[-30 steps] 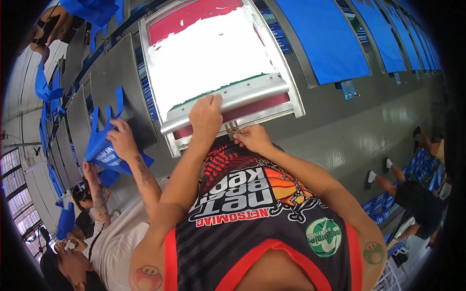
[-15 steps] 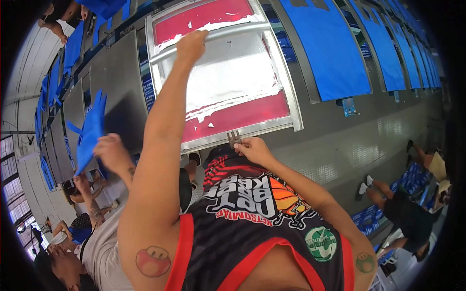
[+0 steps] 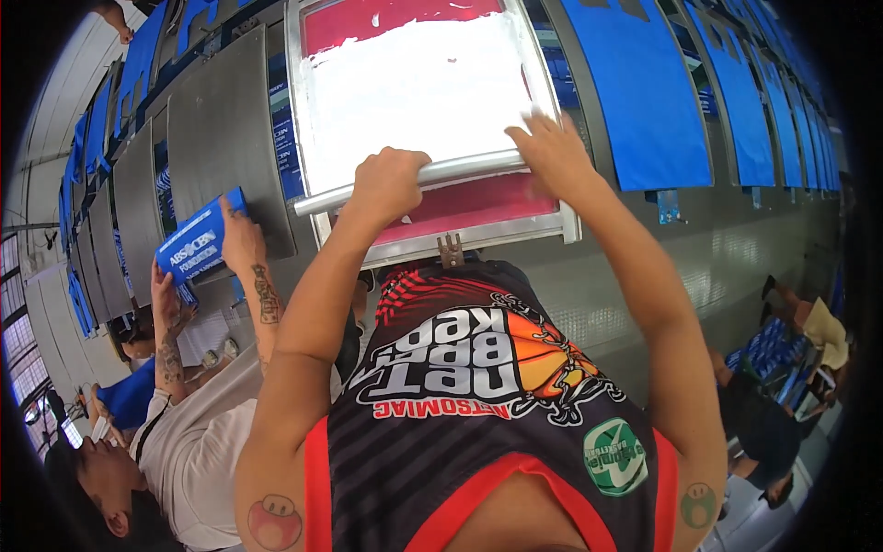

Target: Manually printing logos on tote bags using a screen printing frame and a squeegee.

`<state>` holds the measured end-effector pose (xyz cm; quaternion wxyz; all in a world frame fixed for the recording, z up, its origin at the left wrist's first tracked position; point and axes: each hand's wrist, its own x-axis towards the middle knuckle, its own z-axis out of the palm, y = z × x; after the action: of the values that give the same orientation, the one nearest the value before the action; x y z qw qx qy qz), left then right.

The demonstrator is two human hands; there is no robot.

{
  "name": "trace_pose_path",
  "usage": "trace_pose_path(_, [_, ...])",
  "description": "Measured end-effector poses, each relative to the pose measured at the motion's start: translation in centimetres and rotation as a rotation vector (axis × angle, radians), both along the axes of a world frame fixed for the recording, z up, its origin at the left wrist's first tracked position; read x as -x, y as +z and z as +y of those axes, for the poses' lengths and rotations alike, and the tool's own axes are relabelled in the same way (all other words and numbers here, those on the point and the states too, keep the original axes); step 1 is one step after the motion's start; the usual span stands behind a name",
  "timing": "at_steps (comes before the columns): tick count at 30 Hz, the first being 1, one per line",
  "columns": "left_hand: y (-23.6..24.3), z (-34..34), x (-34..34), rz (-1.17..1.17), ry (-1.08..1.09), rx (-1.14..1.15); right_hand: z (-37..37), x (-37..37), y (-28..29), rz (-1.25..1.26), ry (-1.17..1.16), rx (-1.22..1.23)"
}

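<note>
A metal-framed printing screen lies before me, its red mesh spread with thick white ink. Across the near part of the ink lies a squeegee with a silver bar, slightly slanted. My left hand is wrapped round this bar, left of its middle. Over the bar's right end, by the frame's right side, is my right hand, thumb and fingers apart and partly smeared by motion. A pronged metal clip sits at the frame's near edge, in front of my shirt.
Blue fabric pieces lie on boards along a long table to the right. Grey boards stand to the left. Beside me, a person's tattooed hands hold a folded blue bag. Another person is at the lower right.
My left hand has drawn the squeegee from the far part of the screen toward me, spreading white ink. My right hand has left the metal clip and moved up to the bar's right end.
</note>
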<state>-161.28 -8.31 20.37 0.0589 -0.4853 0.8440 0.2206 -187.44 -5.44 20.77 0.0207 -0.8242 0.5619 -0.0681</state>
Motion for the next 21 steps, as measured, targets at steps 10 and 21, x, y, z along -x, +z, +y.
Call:
trace_pose_path(10, [-6.0,-5.1,-8.9,-0.072,0.168,0.511,-6.5,1.1,-7.9,0.106,-0.148,0.12])
trace_pose_path(21, [-3.5,1.3,-9.9,-0.09,0.159,0.215,0.7,0.9,-5.3,0.033,-0.11,-0.089])
